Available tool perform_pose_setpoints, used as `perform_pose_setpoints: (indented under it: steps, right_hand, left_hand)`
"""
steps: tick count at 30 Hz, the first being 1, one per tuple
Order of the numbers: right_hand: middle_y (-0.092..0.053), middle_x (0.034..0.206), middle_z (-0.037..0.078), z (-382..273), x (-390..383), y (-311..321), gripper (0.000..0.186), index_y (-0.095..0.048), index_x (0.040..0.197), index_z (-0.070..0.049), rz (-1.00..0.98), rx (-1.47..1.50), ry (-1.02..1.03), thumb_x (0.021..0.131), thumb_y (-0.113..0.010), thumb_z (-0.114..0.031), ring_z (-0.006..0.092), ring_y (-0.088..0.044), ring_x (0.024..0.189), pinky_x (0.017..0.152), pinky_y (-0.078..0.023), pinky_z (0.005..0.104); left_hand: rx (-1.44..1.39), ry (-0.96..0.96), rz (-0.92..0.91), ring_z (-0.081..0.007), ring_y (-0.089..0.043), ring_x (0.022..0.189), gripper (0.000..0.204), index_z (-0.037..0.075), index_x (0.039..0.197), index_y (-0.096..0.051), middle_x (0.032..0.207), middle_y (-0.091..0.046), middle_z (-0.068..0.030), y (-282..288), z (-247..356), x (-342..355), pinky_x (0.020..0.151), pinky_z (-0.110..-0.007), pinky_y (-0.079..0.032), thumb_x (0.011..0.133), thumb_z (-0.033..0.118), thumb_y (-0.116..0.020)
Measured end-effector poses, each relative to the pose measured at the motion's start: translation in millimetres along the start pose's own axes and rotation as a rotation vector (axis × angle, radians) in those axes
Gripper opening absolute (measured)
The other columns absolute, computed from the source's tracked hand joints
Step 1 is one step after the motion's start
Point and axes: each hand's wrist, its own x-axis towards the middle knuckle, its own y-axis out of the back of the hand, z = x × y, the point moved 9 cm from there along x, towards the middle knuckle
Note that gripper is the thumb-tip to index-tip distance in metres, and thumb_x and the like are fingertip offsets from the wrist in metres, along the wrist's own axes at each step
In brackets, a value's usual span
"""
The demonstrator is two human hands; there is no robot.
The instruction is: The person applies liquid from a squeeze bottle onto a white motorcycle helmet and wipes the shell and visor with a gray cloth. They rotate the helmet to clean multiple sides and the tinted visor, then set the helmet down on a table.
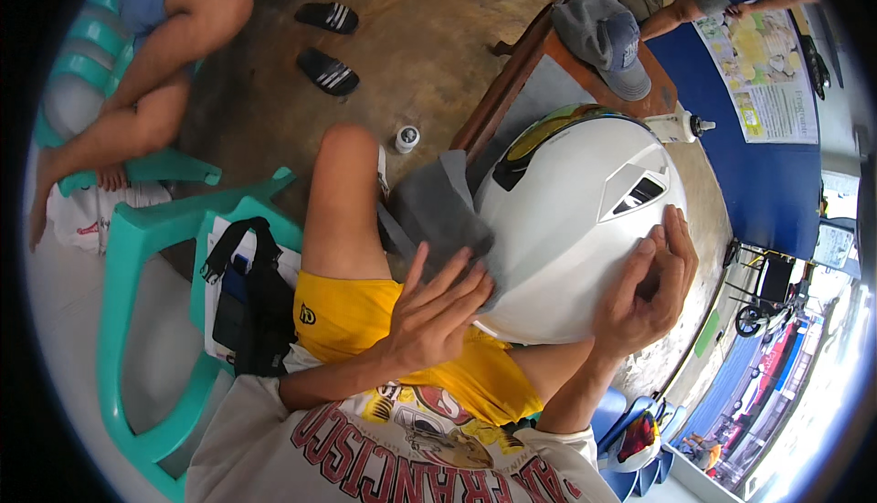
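Observation:
A white helmet (557,256) with a tinted visor and a dark top vent lies at my lap. My left hand (437,307) presses a dark grey cloth (425,211) against the helmet's lower left side, fingers slightly apart over it. My right hand (653,284) grips the helmet's right side with bent fingers. Just beyond the helmet, a brown wooden table (502,74) carries a grey cap (603,46) and a white bottle (674,127).
A green plastic chair (123,320) holds a black bag (265,320) at my left. Two black slides (327,69) and a small white container (407,138) are on the floor. Other people's legs (192,10) show upper left and upper right. A parked two-wheeler (767,302) stands far right.

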Motion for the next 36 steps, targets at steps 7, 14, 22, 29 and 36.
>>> perform_pose_setpoints:
  steps: [7,14,22,29,36]
  right_hand:
    - [-0.073,0.126,0.023,-2,-1,2,0.010,-0.071,0.099,0.007,0.011,-0.018,0.017,0.095,-0.063,0.002,0.0401,-0.067,0.122,0.108,-0.050,0.0498]
    - [-0.073,0.126,0.022,-2,-1,1,0.011,-0.070,0.100,0.008,0.020,-0.026,0.021,0.096,-0.061,0.002,0.0396,-0.067,0.122,0.107,-0.051,0.0488]
    - [-0.073,0.125,0.022,-1,0,0,0.011,-0.071,0.101,0.007,0.021,-0.011,0.022,0.095,-0.063,0.003,0.0389,-0.068,0.120,0.106,-0.051,0.0476]
    - [-0.074,0.120,0.022,1,1,1,0.010,-0.072,0.098,0.005,0.048,-0.025,0.030,0.092,-0.065,0.003,0.0389,-0.069,0.119,0.103,-0.053,0.0460]
    - [-0.075,0.119,0.021,3,2,1,0.009,-0.071,0.096,0.005,0.055,0.001,0.013,0.089,-0.067,0.004,0.0392,-0.070,0.118,0.103,-0.054,0.0466]
  left_hand:
    - [-0.014,-0.110,0.009,-0.0340,-0.057,0.140,0.036,-0.002,0.127,-0.071,0.133,-0.071,-0.0171,6,14,61,0.122,-0.067,-0.026,0.096,0.012,-0.062]
    - [-0.003,-0.118,0.023,-0.0342,-0.058,0.139,0.033,-0.001,0.124,-0.073,0.132,-0.072,-0.0155,10,9,58,0.122,-0.066,-0.028,0.094,0.011,-0.066]
    - [0.053,-0.216,0.091,-0.0331,-0.055,0.142,0.038,0.000,0.130,-0.071,0.136,-0.069,-0.0154,28,25,62,0.121,-0.067,-0.028,0.095,0.013,-0.069]
    - [-0.023,-0.168,-0.003,-0.0374,-0.054,0.141,0.043,0.000,0.138,-0.065,0.141,-0.064,-0.0205,-15,13,58,0.119,-0.060,-0.037,0.097,0.010,-0.065]
    - [0.206,-0.233,-0.036,-0.0430,-0.060,0.133,0.037,0.003,0.130,-0.071,0.135,-0.068,-0.0203,-47,12,-71,0.113,-0.067,-0.042,0.094,0.013,-0.066]
